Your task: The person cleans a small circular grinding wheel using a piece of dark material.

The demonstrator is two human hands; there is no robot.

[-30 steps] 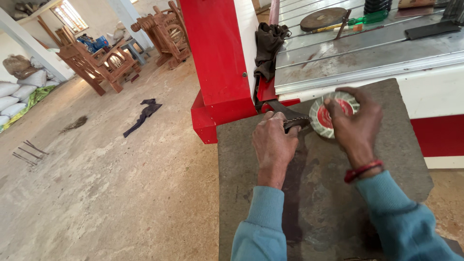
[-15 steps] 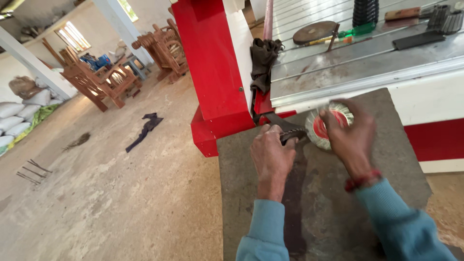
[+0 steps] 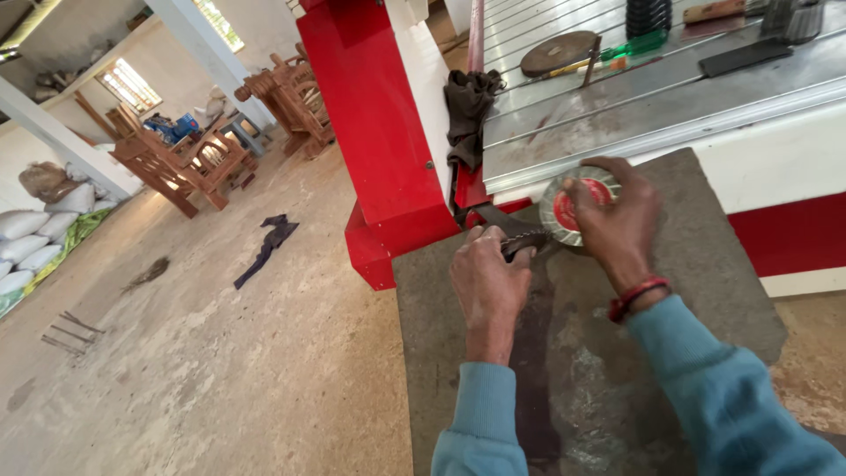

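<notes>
My left hand [image 3: 486,280] is closed around the dark handle of a metal tool [image 3: 515,234] that lies low over a grey slab [image 3: 696,264]. My right hand [image 3: 619,219] grips a round silver disc with a red centre [image 3: 568,204], fingers curled over its rim. The tool's tip meets the disc's left edge. Both arms wear blue sleeves, and a red band circles the right wrist. How the disc is mounted is hidden by my fingers.
A red machine column [image 3: 370,123] rises just beyond the slab. A ribbed metal table [image 3: 634,97] carries a flat round disc [image 3: 557,53], a green-handled tool and a dark cloth [image 3: 467,106]. Wooden chairs [image 3: 194,163], white sacks [image 3: 26,238] and a rag [image 3: 267,242] occupy the concrete floor.
My hands stay on the tool and disc. The view has shifted, so both hands sit slightly lower and to the right.
</notes>
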